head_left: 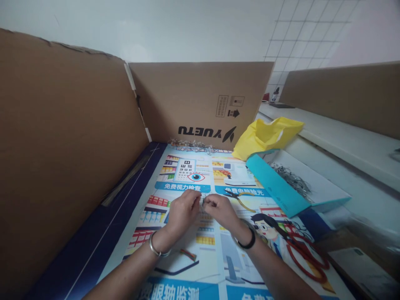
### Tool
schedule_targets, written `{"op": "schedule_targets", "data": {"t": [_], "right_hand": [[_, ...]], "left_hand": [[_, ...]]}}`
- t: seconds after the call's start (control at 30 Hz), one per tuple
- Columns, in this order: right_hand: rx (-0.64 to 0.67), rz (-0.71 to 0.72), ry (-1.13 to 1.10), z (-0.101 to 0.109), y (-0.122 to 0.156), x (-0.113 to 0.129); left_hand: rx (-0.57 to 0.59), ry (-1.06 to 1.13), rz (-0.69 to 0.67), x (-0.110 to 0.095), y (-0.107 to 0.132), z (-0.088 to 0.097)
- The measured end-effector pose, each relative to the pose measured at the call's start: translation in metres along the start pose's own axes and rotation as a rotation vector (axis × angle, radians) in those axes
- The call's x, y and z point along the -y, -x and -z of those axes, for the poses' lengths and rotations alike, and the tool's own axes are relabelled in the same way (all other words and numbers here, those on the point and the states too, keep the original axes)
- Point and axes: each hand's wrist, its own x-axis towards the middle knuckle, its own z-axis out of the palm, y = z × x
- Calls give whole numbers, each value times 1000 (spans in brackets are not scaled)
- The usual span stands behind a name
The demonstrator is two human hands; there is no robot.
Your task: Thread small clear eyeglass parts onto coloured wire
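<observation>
Over the middle of the printed poster (187, 277), my left hand (185, 207) and my right hand (221, 210) come close together with fingertips pinched. Between them shows a small silvery wire piece (203, 201), blurred and mostly covered by my fingers. Both hands appear closed on it; its exact shape I cannot make out. Just beyond my right hand lie pliers (242, 199) with yellowish handles. A teal box (271, 187) to the right holds a heap of thin silvery wire pieces (292, 180).
Cardboard walls stand at the left (62, 137) and back (187, 96). Along the back wall lies a row of shiny wire pieces (192, 145). A yellow bag (265, 135) rests behind the teal box. Red-handled scissors (308, 254) lie at right, near a plastic-wrapped package (359, 258).
</observation>
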Motion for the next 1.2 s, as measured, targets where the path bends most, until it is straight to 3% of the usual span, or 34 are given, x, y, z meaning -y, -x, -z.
{"op": "schedule_targets", "data": {"t": [0.17, 0.3, 0.43, 0.67, 0.9, 1.03, 1.13, 1.2], "right_hand": [[-15, 23, -12, 1, 0, 0], [-51, 35, -4, 2, -1, -2], [-57, 38, 8, 0, -1, -2], [-41, 194, 147, 3, 1, 0], [-65, 201, -37, 1, 3, 7], [39, 194, -197, 6, 4, 13], [-4, 100, -328, 18, 3, 14], [-16, 65, -286, 28, 1, 11]], "left_hand": [[7, 61, -67, 2, -4, 7], [-10, -38, -105, -4, 0, 6], [53, -127, -91, -5, 2, 2], [117, 205, 39, 7, -3, -5], [15, 574, 346, 6, -4, -8], [-15, 631, 381, 8, -5, -6], [-71, 562, 354, 11, -10, 3], [-149, 471, 334, 15, -15, 12]]}}
